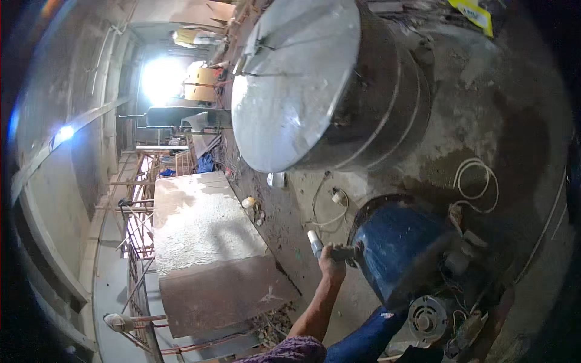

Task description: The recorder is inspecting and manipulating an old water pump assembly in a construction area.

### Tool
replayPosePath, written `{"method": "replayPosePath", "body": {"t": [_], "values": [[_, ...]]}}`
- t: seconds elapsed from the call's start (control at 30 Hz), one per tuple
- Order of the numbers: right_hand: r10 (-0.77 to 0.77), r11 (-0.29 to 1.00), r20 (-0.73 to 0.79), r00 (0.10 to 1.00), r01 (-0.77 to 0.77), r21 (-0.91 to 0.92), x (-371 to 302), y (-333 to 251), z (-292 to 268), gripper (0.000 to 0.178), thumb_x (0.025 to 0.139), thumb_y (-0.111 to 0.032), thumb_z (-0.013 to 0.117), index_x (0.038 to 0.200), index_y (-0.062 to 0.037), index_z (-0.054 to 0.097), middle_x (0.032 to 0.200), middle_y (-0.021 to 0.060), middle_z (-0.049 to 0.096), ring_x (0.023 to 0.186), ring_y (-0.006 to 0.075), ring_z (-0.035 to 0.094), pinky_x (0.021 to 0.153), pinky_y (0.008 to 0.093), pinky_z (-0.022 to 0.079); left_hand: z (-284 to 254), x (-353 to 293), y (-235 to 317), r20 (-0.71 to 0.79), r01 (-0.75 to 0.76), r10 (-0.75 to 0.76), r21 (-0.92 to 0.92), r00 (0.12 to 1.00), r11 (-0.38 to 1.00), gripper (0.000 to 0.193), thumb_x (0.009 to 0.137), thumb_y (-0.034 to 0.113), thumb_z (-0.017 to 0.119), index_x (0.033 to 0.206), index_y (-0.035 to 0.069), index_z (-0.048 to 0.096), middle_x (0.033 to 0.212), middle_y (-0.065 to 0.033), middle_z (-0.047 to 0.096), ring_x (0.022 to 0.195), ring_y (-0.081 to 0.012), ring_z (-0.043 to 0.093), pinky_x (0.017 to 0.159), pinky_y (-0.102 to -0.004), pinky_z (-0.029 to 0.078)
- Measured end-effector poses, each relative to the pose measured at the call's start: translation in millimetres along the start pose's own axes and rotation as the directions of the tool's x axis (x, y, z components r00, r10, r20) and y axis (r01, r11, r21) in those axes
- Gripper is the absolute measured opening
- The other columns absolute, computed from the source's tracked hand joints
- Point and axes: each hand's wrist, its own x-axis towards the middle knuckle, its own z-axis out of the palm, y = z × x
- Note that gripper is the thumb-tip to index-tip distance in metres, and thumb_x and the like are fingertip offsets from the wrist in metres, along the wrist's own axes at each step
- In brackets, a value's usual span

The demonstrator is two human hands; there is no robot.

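My left hand is closed around a short grey pipe with a white end, which sticks out from the side of a blue rounded tub. The tub lies tilted close to my legs. On its near side sit a round metal motor and loose wires. My right hand is at the lower right beside the motor and wires, in shadow; its fingers cannot be made out.
A large metal drum with a flat lid stands ahead. To the left is a rough-topped block, with metal frames behind it. A pale hose coils on the wet floor. A yellow packet lies far right.
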Motion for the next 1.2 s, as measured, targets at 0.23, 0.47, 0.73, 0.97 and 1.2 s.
{"method": "replayPosePath", "body": {"t": [0.23, 0.47, 0.73, 0.97, 1.2], "values": [[-0.134, 0.989, 0.137, 0.981, 0.124, 0.083, 35.3, 19.3, 2.0, 0.034, 0.101, -0.027, 0.052, 0.115, 0.0004, 0.066, 0.106, 0.0071, 0.065, 0.097, 0.0172, 0.057, 0.087, 0.0345, 0.046, -34.9, 9.5, 1.7, -0.081, 0.006, -0.010, -0.044, 0.997, 0.999, 0.013, 0.090, 0.012, 0.062, 0.093, 0.002, 0.055, 0.085, -0.0126, 0.061, 0.081, -0.0283, 0.062, 0.079, -0.0446, 0.051], [-0.365, 0.742, 0.340, 0.867, 0.492, -0.456, -23.6, -25.6, 23.1, 0.034, 0.097, -0.024, 0.057, 0.120, 0.0003, 0.065, 0.112, 0.0130, 0.066, 0.098, 0.0255, 0.064, 0.084, 0.0377, 0.052, -77.4, 25.3, -7.6, 0.030, -0.056, 0.058, -0.045, 0.998, 0.997, 0.011, 0.095, 0.014, 0.054, 0.089, 0.007, 0.058, 0.079, -0.0092, 0.061, 0.082, -0.0275, 0.062, 0.087, -0.0455, 0.049], [0.328, 0.894, 0.118, 0.937, -0.348, 0.282, -36.2, -57.6, 65.6, 0.036, 0.102, -0.019, 0.050, 0.136, -0.0093, 0.056, 0.126, 0.0093, 0.062, 0.109, 0.0255, 0.063, 0.090, 0.0421, 0.051, -111.9, 18.9, -16.2, -0.072, 0.015, -0.026, -0.151, 0.997, 0.988, 0.007, 0.094, 0.014, 0.058, 0.091, 0.007, 0.057, 0.079, -0.0072, 0.062, 0.083, -0.0268, 0.064, 0.089, -0.0436, 0.051], [0.064, 0.989, -0.012, 0.998, -0.062, 0.131, -41.4, -49.8, 71.0, 0.038, 0.101, -0.018, 0.055, 0.138, -0.0077, 0.056, 0.125, 0.0097, 0.063, 0.106, 0.0252, 0.062, 0.090, 0.0406, 0.050, -133.7, 27.8, -28.7, -0.066, 0.017, -0.030, -0.187, 0.997, 0.982, 0.009, 0.092, 0.013, 0.062, 0.092, 0.007, 0.054, 0.081, -0.0065, 0.061, 0.083, -0.0244, 0.063, 0.089, -0.0426, 0.050], [-0.050, 0.960, 0.031, 0.998, 0.039, 0.278, -62.1, -57.4, 83.1, 0.035, 0.095, -0.009, 0.055, 0.129, -0.0017, 0.059, 0.109, 0.0113, 0.066, 0.093, 0.0252, 0.066, 0.079, 0.0389, 0.054, -141.5, 30.3, -27.2, 0.070, 0.116, -0.105, -0.170, 0.992, 0.979, 0.015, 0.092, 0.018, 0.068, 0.095, 0.007, 0.059, 0.088, -0.0076, 0.065, 0.090, -0.0237, 0.064, 0.092, -0.0420, 0.048]]}}
